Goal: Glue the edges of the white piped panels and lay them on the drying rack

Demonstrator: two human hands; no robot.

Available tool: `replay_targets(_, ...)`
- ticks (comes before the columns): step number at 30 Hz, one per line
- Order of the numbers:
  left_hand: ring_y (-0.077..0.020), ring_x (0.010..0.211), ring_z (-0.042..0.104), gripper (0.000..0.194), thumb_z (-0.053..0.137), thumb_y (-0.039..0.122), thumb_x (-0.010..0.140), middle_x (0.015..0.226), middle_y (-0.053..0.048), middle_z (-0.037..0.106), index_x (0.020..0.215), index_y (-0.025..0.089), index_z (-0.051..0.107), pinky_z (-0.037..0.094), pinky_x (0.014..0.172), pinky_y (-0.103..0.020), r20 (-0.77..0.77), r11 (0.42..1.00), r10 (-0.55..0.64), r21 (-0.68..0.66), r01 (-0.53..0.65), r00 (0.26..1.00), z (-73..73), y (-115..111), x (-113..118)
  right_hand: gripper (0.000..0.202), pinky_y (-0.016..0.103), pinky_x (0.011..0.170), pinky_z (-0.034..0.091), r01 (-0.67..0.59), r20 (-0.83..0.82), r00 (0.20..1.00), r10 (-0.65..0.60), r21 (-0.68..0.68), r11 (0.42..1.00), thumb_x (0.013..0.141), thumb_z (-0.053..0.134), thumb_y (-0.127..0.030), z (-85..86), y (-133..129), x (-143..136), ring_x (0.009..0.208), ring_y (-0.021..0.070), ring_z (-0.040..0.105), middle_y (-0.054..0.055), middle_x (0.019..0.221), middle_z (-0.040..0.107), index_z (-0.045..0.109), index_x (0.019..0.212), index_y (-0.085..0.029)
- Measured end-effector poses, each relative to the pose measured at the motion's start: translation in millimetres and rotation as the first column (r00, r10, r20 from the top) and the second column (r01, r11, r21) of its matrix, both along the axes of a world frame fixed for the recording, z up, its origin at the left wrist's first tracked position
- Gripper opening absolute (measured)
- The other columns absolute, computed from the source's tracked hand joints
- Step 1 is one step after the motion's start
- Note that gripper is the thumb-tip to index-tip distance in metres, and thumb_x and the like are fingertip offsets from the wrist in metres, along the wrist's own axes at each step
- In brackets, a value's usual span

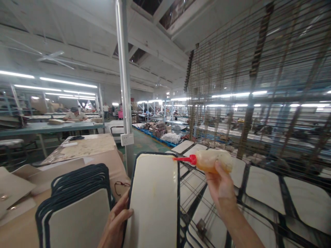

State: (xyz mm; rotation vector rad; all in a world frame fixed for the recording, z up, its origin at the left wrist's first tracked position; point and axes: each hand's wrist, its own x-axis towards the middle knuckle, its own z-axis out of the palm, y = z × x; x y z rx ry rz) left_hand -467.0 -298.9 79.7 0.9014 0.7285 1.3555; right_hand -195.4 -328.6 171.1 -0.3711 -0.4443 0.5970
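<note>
My left hand (117, 218) grips the left edge of a cream panel (153, 196) with a dark rim, its thumb on the front face. The panel stands tilted up in front of me. My right hand (221, 186) is wrapped round a clear squeeze bottle (213, 160) holding amber liquid. The bottle lies nearly level, and its red nozzle (184, 159) points left, with the tip at the panel's upper right corner. A thin yellowish line runs along the panel's top edge.
Left of the panel is a stack of dark-rimmed panels (80, 213) on a brown surface, with glasses (122, 184) nearby. Wire racks (256, 206) bearing several cream panels fill the right. A post (124, 86) rises behind. A person (75, 114) sits at a far table.
</note>
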Motion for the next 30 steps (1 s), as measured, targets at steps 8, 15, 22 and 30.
replay_targets(8,-0.0329,0.120,0.050,0.054,0.066,0.023,0.057,0.116,-0.002,0.067,0.110,0.023,0.069,0.038,0.102,-0.041,0.044,0.999,0.037,-0.018,-0.036,0.998,3.1,0.7,6.8,0.035,0.024,0.068,0.055,-0.079,0.013,0.997,0.081,-0.094,0.992,0.053,0.084,-0.024,-21.7,-4.5,-10.4,0.077,0.0158,0.065,0.000,0.084,0.071,0.070,0.085,-0.020)
replay_targets(15,-0.0309,0.119,0.051,0.064,0.063,0.021,0.062,0.121,-0.003,0.064,0.126,0.021,0.058,0.041,0.099,-0.037,-0.012,0.997,0.068,0.044,-0.067,0.998,4.4,14.3,3.3,0.036,0.025,0.065,0.055,-0.200,0.085,0.968,0.234,-0.294,0.935,0.053,0.087,-0.024,-63.1,-35.4,-33.4,0.073,0.0179,0.065,0.004,0.080,0.070,0.070,0.084,-0.016)
replay_targets(22,-0.0273,0.121,0.049,0.064,0.058,0.018,0.065,0.125,-0.002,0.062,0.129,0.021,0.055,0.037,0.102,-0.034,-0.099,0.996,0.068,0.065,-0.062,0.993,17.1,10.6,3.5,0.043,0.026,0.065,0.055,-0.202,0.092,0.966,0.240,-0.309,0.929,0.053,0.087,-0.025,-49.0,-54.8,-28.5,0.077,0.0189,0.065,0.005,0.084,0.071,0.070,0.092,-0.020)
replay_targets(30,-0.0255,0.119,0.051,0.065,0.059,0.017,0.061,0.122,-0.003,0.064,0.126,0.019,0.058,0.040,0.099,-0.030,-0.008,0.998,0.044,-0.032,-0.044,0.999,16.0,-5.3,24.1,0.040,0.022,0.070,0.053,-0.048,0.208,0.975,0.075,-0.129,0.990,0.048,0.087,-0.025,-0.6,-9.8,-0.8,0.077,0.0137,0.062,-0.003,0.081,0.068,0.070,0.084,-0.023)
